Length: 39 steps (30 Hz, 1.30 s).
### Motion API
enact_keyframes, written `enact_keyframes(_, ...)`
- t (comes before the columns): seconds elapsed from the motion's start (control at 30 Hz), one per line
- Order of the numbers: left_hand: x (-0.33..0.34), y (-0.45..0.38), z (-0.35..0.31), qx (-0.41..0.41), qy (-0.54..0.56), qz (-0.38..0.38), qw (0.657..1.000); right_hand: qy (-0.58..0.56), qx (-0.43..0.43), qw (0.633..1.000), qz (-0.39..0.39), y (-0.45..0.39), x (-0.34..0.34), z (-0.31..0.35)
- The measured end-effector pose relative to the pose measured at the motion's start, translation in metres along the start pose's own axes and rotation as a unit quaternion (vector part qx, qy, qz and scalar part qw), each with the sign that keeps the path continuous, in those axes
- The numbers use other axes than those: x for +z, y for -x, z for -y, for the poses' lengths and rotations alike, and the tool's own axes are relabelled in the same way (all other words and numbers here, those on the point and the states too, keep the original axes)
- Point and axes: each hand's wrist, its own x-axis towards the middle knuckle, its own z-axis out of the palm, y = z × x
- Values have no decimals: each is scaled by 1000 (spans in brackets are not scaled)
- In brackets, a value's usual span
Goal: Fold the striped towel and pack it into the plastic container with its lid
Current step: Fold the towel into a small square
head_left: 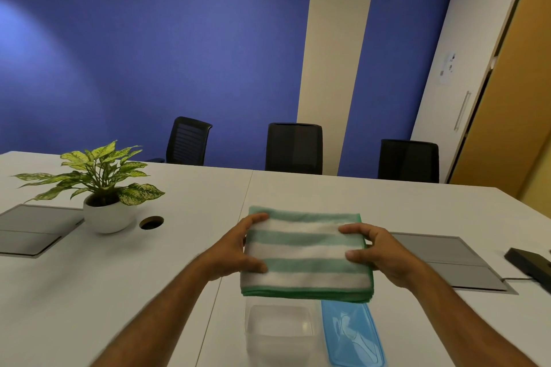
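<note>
Currently left hand [238,250] clamps the left edge of the folded green-and-white striped terry towel [307,256], thumb on top near the near-left corner, fingers curled over the far-left corner. Right hand [375,253] mirrors it on the right edge, thumb and fingers pinching the fold. Both hands grasp the towel; neither is free.

Towel is a thick, roughly square stack, several layers showing at the near edge. Looks lifted off the white tabletop [149,292] or just skimming it; can't confirm contact.

Key relation: clear rectangular plastic container [280,334] sits directly near-side of the towel, below its near edge, mouth up, empty as far as visible. Towel's near edge overlaps the container's far rim in view. So the move is toward the person and down. Container is centred nearer the left hand. Towel footprint looks wider than the container mouth, so my guess is it needs another fold or squeezing in.

Translucent blue plastic lid [354,337] lies flat just right of the container, touching or nearly so, long axis near-far. Right hand is closer to it.

Potted leafy plant in white pot [103,197] far left, well apart.
</note>
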Motion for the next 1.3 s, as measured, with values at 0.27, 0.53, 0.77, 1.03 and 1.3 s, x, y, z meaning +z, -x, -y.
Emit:
enact_keyframes(0.27,3,-5,4,-16,25,-1,1000,-11,-1,1000,14,-3,-12,-19)
enact_keyframes(0.53,5,-13,5,-44,26,8,999,2,33,995,95,0,-16,-22)
enact_keyframes(0.77,1,-16,12,-75,38,21,996,-22,35,992,123,1,-17,-29)
enact_keyframes(1.03,0,-20,16,-90,4,23,996,17,53,994,95,-7,-10,-28)
enact_keyframes(1.3,15,-30,13,-104,-118,4,988,104,74,990,67,-16,9,-16)
